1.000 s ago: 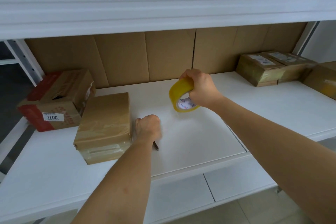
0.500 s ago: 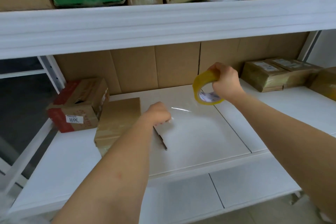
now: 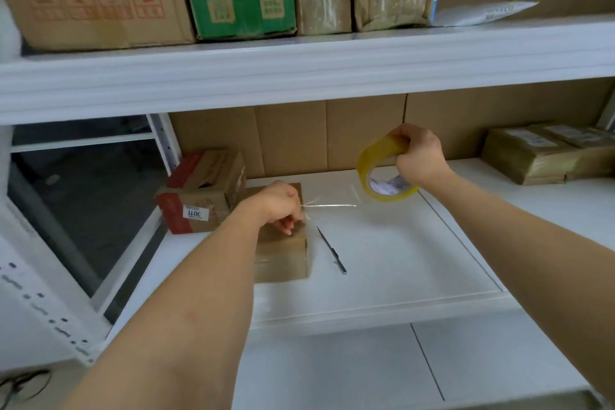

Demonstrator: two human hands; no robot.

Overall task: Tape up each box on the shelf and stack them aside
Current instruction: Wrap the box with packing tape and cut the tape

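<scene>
Tape stretches between our hands above the white shelf [image 3: 382, 276]: our right hand [image 3: 420, 156] curls its fingers around the yellow tape roll [image 3: 376, 173], held up off the surface, while our left hand [image 3: 281, 206] pinches the clear tape strip [image 3: 329, 205] over the brown box [image 3: 283, 260]. Just beside that box lies a pen [image 3: 332, 251]; a red-edged box [image 3: 199, 191] sits behind.

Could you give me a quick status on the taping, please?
Right hand grips the tape roll; left hand pinches the pulled-out tape end over the brown box. Strip not yet stuck down. Knife lies beside the box.
</scene>
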